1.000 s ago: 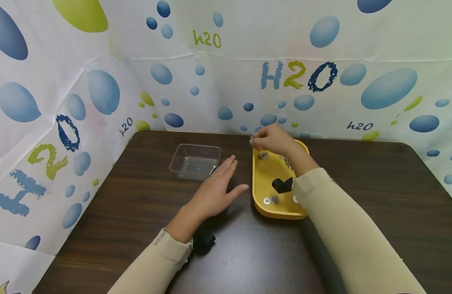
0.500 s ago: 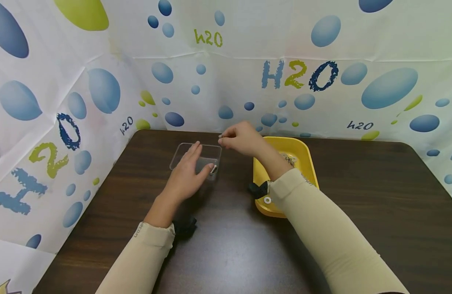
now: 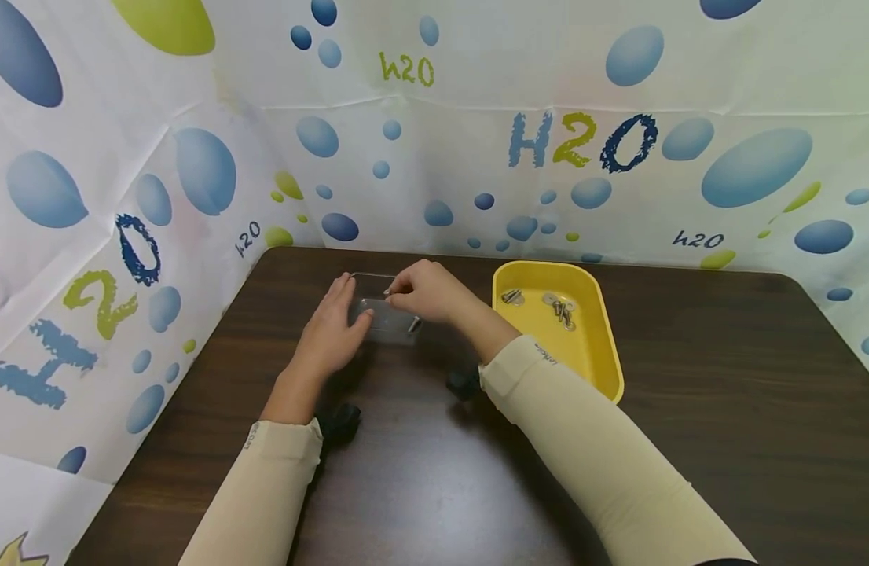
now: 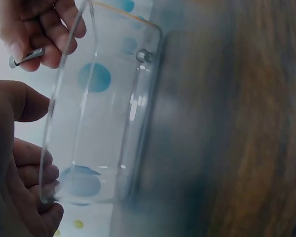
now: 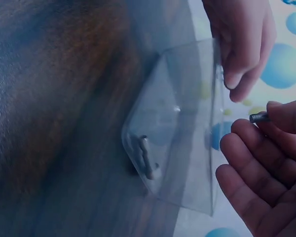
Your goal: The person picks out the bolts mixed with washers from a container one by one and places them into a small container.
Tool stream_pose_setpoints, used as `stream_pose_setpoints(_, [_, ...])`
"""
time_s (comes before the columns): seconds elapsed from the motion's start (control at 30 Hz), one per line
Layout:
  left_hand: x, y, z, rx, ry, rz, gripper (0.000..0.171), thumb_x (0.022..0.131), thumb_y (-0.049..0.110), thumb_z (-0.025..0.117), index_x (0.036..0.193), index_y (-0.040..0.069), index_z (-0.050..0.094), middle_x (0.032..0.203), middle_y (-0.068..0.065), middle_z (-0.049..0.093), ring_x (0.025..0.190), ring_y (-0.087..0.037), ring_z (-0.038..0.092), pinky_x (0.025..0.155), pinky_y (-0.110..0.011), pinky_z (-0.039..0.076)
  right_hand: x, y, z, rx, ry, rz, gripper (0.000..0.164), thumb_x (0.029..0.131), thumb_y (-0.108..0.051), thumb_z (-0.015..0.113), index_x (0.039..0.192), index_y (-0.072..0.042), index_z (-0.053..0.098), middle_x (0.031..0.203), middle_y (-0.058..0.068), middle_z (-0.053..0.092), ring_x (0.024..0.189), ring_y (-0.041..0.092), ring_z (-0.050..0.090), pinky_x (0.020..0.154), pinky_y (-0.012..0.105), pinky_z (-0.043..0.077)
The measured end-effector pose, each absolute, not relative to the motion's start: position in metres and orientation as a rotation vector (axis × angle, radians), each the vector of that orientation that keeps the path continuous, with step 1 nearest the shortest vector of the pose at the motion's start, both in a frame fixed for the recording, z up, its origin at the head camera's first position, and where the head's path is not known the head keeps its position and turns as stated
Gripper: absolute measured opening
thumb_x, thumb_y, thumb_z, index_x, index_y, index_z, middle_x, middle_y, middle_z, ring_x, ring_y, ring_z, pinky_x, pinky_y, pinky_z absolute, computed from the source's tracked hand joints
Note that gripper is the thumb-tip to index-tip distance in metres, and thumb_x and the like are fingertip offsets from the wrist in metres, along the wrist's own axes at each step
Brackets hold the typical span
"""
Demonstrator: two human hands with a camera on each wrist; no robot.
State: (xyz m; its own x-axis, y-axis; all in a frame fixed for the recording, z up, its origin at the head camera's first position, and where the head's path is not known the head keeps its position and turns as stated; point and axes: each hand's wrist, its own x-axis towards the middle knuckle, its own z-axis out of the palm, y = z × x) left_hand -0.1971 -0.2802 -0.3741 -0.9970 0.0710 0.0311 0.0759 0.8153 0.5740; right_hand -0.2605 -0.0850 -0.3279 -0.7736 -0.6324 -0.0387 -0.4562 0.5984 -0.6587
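Observation:
My right hand [image 3: 429,292] pinches a small metal bolt [image 4: 28,58] between thumb and forefinger, over the far right part of a clear plastic container [image 3: 390,316]. Its other fingers are loosely bent in the right wrist view. At the container's left end, my left hand [image 3: 328,330] touches the rim, fingers fairly straight and thumb spread along the near side. Inside the container, one bolt [image 5: 146,158] lies near the right end. To the right stands a yellow tray [image 3: 583,358] holding several bolts [image 3: 563,311] and washers [image 3: 550,299].
The dark wooden table [image 3: 717,409] meets a white sheet [image 3: 463,141] printed with blue and green drops at the back. Black wrist devices [image 3: 340,424] hang under both sleeves.
My right hand has moved left from over the yellow tray to over the clear container, with the bolt pinched. My left hand has moved left to the container's left end.

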Motion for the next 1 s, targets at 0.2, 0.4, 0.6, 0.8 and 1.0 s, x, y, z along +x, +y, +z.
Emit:
stream_pose_setpoints(0.2, [-0.200, -0.287, -0.379, -0.100, -3.013, -0.965, 0.072, 0.101, 0.035, 0.047, 0.156, -0.001, 0.017, 0.166, -0.014, 0.008, 0.153, -0.031, 0.005, 0.120, -0.056, 0.017, -0.256, -0.097, -0.336, -0.967, 2.556, -0.811, 0.020, 0.097, -0.021, 0.063, 0.106, -0.009, 0.076, 0.090, 0.001, 0.071, 0.076, 0.015, 0.060, 0.069, 0.023, 0.052])
stream_pose_setpoints(0.4, [-0.202, -0.292, -0.384, -0.120, -3.039, -1.027, 0.073, 0.101, 0.033, 0.045, 0.156, -0.003, 0.013, 0.166, -0.017, 0.003, 0.153, -0.033, 0.004, 0.120, -0.056, 0.016, -0.255, -0.105, -0.343, -1.000, 2.558, -0.695, 0.020, 0.098, -0.021, 0.062, 0.101, -0.008, 0.077, 0.082, 0.000, 0.068, 0.073, 0.015, 0.058, 0.068, 0.025, 0.049])
stream_pose_setpoints(0.6, [-0.203, -0.294, -0.386, -0.148, -3.052, -1.063, 0.072, 0.101, 0.030, 0.041, 0.157, -0.001, 0.007, 0.166, -0.016, -0.001, 0.153, -0.032, 0.002, 0.120, -0.055, 0.015, -0.256, -0.108, -0.349, -1.025, 2.550, -0.643, 0.021, 0.099, -0.021, 0.061, 0.103, -0.008, 0.076, 0.082, -0.001, 0.068, 0.071, 0.014, 0.057, 0.070, 0.025, 0.047])
stream_pose_setpoints(0.8, [-0.202, -0.295, -0.386, -0.168, -3.056, -1.069, 0.072, 0.102, 0.030, 0.039, 0.157, -0.001, 0.005, 0.166, -0.016, -0.003, 0.153, -0.032, 0.000, 0.120, -0.056, 0.014, -0.257, -0.111, -0.352, -1.010, 2.507, -0.663, 0.022, 0.100, -0.019, 0.058, 0.108, -0.007, 0.075, 0.089, 0.003, 0.070, 0.073, 0.014, 0.057, 0.069, 0.025, 0.049])
stream_pose_setpoints(1.0, [-0.202, -0.296, -0.387, -0.158, -3.053, -1.074, 0.073, 0.101, 0.030, 0.039, 0.157, -0.001, 0.004, 0.166, -0.015, -0.003, 0.153, -0.030, -0.002, 0.121, -0.054, 0.014, -0.257, -0.113, -0.352, -0.986, 2.479, -0.654, 0.024, 0.101, -0.016, 0.053, 0.111, -0.008, 0.074, 0.101, 0.003, 0.071, 0.081, 0.013, 0.059, 0.078, 0.027, 0.051])
